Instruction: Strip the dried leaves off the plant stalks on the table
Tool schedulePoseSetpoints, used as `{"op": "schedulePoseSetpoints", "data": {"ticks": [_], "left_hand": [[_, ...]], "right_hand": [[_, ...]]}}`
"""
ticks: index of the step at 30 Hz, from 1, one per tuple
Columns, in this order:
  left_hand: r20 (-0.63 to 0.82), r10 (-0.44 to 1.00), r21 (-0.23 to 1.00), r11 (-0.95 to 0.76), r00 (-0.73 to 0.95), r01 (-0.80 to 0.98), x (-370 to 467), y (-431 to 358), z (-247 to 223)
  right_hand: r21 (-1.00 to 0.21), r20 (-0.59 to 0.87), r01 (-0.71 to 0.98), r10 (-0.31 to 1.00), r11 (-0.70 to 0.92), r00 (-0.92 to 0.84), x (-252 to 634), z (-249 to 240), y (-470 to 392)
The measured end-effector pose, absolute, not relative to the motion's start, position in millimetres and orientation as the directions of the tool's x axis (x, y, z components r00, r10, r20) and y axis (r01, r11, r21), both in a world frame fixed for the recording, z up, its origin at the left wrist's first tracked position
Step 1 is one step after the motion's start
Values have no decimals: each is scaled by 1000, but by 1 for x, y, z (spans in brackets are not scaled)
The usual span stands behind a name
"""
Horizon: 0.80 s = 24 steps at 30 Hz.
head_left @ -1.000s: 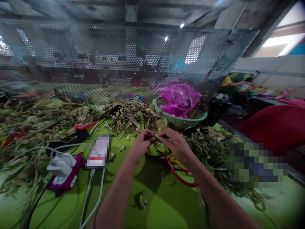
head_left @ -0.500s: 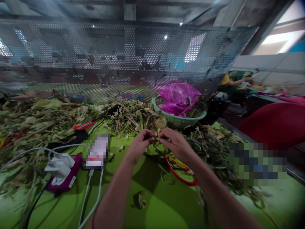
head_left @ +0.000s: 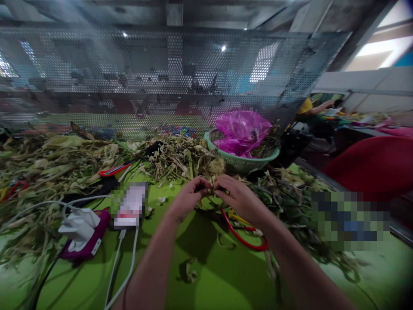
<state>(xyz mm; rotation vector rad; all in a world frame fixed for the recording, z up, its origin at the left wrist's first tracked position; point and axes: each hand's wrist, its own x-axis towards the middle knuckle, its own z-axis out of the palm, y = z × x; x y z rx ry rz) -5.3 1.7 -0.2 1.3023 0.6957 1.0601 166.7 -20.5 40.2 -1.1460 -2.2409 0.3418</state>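
Note:
My left hand (head_left: pixel 192 193) and my right hand (head_left: pixel 235 194) meet over the green table, fingertips pinched close together. Between them is a small piece of dried plant (head_left: pixel 212 189), pale and thin; the fingers hide most of it. Just beyond the hands lies a heap of dry stalks and leaves (head_left: pixel 171 161), with a fuzzy tan clump (head_left: pixel 217 165) at its right end. Under my right wrist, partly covered, are red-handled scissors (head_left: pixel 234 232) and something yellow beside them. A curled dry scrap (head_left: pixel 192 270) rests on the table nearer to me.
A green basket (head_left: pixel 258 163) holds a purple plastic bag (head_left: pixel 241 131). On the left are a red utility knife (head_left: pixel 114 169), a blurred-out phone (head_left: pixel 131 206) and a purple power strip (head_left: pixel 87 241) with white cables. A perforated screen (head_left: pixel 145 82) stands behind. A person (head_left: pixel 314 110) sits far right.
The fingertips have shifted slightly around the plant piece, and both hands stay in nearly the same place. At the far right, the other person's arm has moved a little.

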Motion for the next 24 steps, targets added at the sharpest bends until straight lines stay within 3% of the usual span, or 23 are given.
{"op": "schedulePoseSetpoints", "data": {"ticks": [8,13,24], "left_hand": [[158,905,967,-61,394,-246,-5,1,0],[136,921,965,-40,366,-258,-4,-1,3],[128,933,949,-16,337,-315,-3,-2,3]], "right_hand": [[-637,422,610,876,471,-235,165,31,-17],[-681,463,564,872,467,-163,163,27,-16],[-508,564,667,796,545,-221,159,32,-20]]}}
